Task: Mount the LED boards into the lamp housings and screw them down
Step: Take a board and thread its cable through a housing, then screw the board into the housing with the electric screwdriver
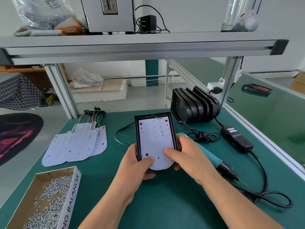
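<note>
lamp housing [137, 133]: black, oblong with a rounded near end, at the middle of the green table [165, 204]; both hands grip its near end. I cannot tell whether its far end rests on the table.
LED board [154, 138]: white, dotted with red and orange LEDs, lying inside the lamp housing and filling its recess; thin wires show at its far edge.
left hand [140, 164]: fingers curled under the near left corner of the lamp housing, thumb pressed flat on the LED board.
right hand [186, 156]: wrapped round the right wall of the lamp housing, thumb lying on the LED board.
spare LED boards [77, 144]: overlapping on the table to the left, with coloured wires at their far ends.
cardboard box [73, 192]: at the near left, holding loose silver screws [51, 200].
electric screwdriver [212, 160]: teal and black, lying just beside the right hand and partly hidden by it, bit pointing near right.
empty housings [196, 104]: black, standing on edge in a row at the far right.
power adapter [237, 138]: black, on the table right of a coiled cord.
</note>
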### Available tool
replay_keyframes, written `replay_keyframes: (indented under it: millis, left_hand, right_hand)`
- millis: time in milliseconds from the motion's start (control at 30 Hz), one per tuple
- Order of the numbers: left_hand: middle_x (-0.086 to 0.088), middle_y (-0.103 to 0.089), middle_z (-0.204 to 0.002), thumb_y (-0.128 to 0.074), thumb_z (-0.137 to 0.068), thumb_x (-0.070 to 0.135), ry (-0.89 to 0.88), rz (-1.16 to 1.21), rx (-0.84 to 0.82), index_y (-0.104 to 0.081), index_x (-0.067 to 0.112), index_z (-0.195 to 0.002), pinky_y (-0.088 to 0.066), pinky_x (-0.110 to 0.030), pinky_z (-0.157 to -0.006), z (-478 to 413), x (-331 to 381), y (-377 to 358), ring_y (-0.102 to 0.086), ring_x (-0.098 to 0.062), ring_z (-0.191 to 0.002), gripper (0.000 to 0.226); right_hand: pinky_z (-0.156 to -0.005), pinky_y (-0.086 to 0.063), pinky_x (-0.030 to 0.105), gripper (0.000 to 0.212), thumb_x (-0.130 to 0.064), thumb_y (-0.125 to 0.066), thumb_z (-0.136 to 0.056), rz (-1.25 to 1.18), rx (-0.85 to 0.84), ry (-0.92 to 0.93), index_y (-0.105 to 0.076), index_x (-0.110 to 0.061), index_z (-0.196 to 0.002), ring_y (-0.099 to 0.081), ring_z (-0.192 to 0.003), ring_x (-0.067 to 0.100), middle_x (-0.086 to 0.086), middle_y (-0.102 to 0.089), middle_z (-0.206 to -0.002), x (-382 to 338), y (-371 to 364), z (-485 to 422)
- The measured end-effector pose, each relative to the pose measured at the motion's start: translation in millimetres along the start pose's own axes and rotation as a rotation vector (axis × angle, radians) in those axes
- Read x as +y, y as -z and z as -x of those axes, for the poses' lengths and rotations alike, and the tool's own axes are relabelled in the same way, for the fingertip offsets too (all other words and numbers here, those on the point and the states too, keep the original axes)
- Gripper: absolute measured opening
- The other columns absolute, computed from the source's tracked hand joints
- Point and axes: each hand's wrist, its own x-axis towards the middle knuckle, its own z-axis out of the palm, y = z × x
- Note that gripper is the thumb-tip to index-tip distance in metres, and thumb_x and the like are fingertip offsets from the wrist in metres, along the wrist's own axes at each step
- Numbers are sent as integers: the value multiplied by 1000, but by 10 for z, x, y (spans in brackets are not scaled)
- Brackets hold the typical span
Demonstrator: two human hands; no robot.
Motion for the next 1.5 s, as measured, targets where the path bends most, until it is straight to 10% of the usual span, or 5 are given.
replay_keyframes:
  millis: [333, 700, 967, 1200, 1500]
  left_hand:
    - [-8, -82, -101, -81, -89, 20, 146, -128, 100, -70, 8, -111, -63, -61, -88, -161, -20, 314, -80, -33, -94, 28]
    - [-5, -71, -88, -62, -86, 43, 80, -707, 10, -52, 15, -100, -65, -46, -56, 91, 164, 151, -72, -26, -60, 33]
    - [8, -68, -82, -54, -90, 68, -56, -897, 120, -52, 25, -136, -52, -33, -67, 216, 281, 221, -70, -12, -76, 63]
    - [7, -65, -71, -53, -103, 46, -139, -946, 402, -61, 27, -81, -51, -34, -65, 452, 705, 813, -64, -20, -70, 31]
    - [20, -70, -75, -68, -92, 37, 78, -1325, 329, -62, 61, -91, -58, -35, -74, 828, 110, 1830, -68, -9, -74, 25]
  right_hand:
    - [-51, -52, 29, 44, -58, -72, -87, 298, -296, -48, -66, -16, -93, -70, -55, 13, -6, -76, -73, -73, 113, 60]
    - [-66, -47, 34, 56, -86, -57, -79, 1243, -28, -123, -53, -31, -93, -58, -77, 7, -10, -61, -87, 81, 1002, -18]
    - [-58, -46, 36, 42, -56, -57, -98, 1023, -11, -65, -61, -18, -82, -63, -52, 8, 0, -67, -66, 186, 1118, -108]
    - [-49, -51, 32, 24, -39, -74, -96, 27, 7, -14, -73, -17, -86, -65, -58, 24, 3, -65, -76, 127, 1093, -92]
    - [-44, -47, 29, 27, -26, -77, -95, -401, 42, -2, -76, -2, -106, -56, -57, 22, 11, -63, -79, 108, 825, -114]
